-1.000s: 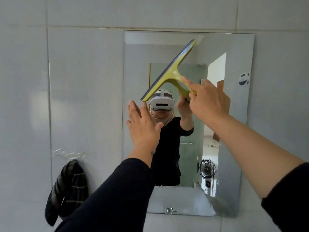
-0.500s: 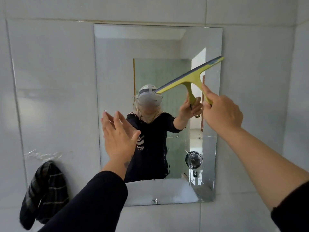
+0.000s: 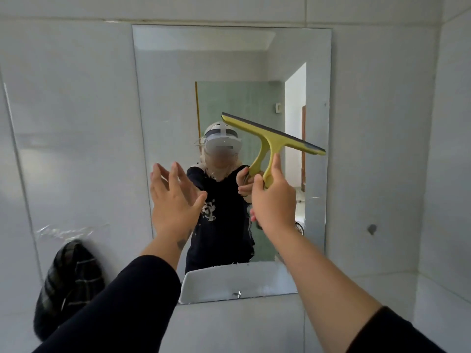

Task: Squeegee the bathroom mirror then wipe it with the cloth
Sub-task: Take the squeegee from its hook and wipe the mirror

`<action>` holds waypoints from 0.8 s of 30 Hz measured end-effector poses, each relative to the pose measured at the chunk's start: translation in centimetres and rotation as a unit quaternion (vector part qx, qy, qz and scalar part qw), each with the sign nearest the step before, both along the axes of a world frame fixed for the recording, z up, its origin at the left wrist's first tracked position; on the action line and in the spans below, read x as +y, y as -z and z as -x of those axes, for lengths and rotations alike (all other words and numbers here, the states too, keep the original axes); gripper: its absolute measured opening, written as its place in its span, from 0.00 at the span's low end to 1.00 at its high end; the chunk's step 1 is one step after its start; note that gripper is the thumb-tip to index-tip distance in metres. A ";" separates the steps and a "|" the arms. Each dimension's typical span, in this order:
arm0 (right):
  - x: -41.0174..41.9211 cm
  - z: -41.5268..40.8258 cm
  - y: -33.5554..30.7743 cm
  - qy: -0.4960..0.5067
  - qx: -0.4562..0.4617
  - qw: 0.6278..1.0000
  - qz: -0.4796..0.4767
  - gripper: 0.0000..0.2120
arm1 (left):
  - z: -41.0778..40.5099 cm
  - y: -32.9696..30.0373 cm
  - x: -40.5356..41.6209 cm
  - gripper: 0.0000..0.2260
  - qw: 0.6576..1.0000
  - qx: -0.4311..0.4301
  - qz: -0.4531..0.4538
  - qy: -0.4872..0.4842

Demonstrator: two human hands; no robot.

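The rectangular mirror (image 3: 173, 98) hangs on the grey tiled wall straight ahead. My right hand (image 3: 274, 202) grips the handle of a yellow-green squeegee (image 3: 272, 135), whose dark blade lies against the mirror's right half, tilted down to the right. My left hand (image 3: 173, 197) is raised with fingers spread at the mirror's left edge, holding nothing. A dark plaid cloth (image 3: 68, 289) hangs on the wall at the lower left, below the mirror's level.
The mirror reflects a person in black, a white sink rim (image 3: 229, 278) and a bright doorway. A strip of clear tape (image 3: 63, 231) sticks to the tiles above the cloth. The side wall (image 3: 453, 149) meets the tiles at the right.
The squeegee has moved from the mirror's top centre to its right side and then down, its blade turning from steeply tilted up to sloping down to the right. The view has shifted.
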State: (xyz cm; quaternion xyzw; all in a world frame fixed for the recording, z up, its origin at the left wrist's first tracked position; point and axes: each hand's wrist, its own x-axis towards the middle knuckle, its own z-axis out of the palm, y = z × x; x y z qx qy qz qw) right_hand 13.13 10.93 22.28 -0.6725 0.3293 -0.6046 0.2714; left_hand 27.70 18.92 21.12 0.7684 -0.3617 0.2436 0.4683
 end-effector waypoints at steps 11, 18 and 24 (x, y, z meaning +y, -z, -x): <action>4.4 -4.3 -0.3 0.029 0.167 0.968 0.183 0.30 | -1.0 0.6 1.2 0.37 0.993 -0.019 0.111 0.035; 3.9 -3.0 -0.9 0.076 0.303 0.910 0.272 0.29 | -1.2 2.1 1.8 0.39 0.995 -0.005 0.099 0.013; 3.0 0.3 -1.9 0.132 0.360 0.882 0.275 0.28 | -0.1 3.3 1.2 0.38 0.998 0.003 0.056 0.009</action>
